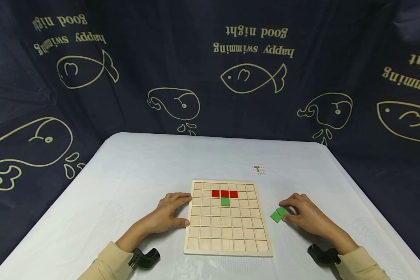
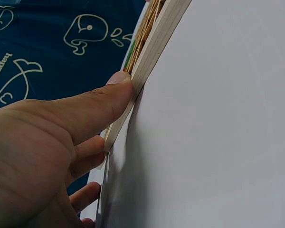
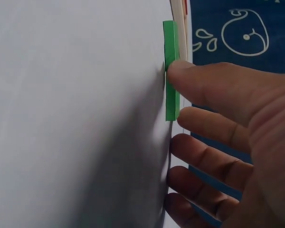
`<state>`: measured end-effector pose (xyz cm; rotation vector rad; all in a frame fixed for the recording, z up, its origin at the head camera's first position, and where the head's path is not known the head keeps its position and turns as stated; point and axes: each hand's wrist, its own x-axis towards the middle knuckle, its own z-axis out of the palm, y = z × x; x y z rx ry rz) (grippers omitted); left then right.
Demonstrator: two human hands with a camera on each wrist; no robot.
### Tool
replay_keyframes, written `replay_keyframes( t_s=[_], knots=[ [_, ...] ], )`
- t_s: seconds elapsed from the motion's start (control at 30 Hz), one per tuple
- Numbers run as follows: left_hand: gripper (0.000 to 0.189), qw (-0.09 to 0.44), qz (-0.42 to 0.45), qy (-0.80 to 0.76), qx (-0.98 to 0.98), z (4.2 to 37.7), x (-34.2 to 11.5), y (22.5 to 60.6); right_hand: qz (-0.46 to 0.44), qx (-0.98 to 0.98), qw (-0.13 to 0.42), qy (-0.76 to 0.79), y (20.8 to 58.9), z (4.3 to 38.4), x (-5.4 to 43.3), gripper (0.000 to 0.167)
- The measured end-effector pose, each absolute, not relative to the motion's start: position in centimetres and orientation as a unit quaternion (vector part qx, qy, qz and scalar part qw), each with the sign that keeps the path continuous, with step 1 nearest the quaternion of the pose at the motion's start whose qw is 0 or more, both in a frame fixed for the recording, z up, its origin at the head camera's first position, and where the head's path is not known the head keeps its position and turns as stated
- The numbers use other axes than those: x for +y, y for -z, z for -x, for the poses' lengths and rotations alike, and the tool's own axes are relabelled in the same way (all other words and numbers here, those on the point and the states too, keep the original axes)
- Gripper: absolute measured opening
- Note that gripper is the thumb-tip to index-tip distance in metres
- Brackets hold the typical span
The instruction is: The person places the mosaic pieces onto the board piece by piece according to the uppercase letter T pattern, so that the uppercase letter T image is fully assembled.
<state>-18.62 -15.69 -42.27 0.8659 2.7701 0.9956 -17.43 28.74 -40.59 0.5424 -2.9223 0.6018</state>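
A wooden grid board [image 1: 228, 254] lies on the table, with three red tiles [image 1: 224, 193] in a row near its far side. One green tile [image 1: 225, 202] sits in the cell just below the middle red one. My left hand [image 1: 169, 212] rests against the board's left edge, its thumb and fingertips touching the rim. To the right of the board, two loose green tiles [image 1: 275, 216] lie side by side on the table. My right hand [image 1: 302, 214] pinches the farther green tile [image 1: 282, 210] between thumb and index finger; the other fingertips reach the tabletop.
A small card [image 1: 258, 170] printed with a red and green pattern on a grid lies beyond the board's far right corner. The white table [image 1: 154, 155] ends at a dark blue curtain [image 1: 203, 70] with fish and whale drawings. Black straps and devices [image 1: 147, 258] sit on both wrists.
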Motion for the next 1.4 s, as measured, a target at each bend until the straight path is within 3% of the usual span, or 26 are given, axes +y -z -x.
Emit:
replay_keyframes(
  t_s=[1.4],
  knots=[
    [0.072, 0.037, -0.282, -0.326, 0.902, 18.5, -15.7, 42.2, -0.199, -0.958, 0.086, -0.189, 41.3, 17.5, 29.9, 0.019]
  ],
)
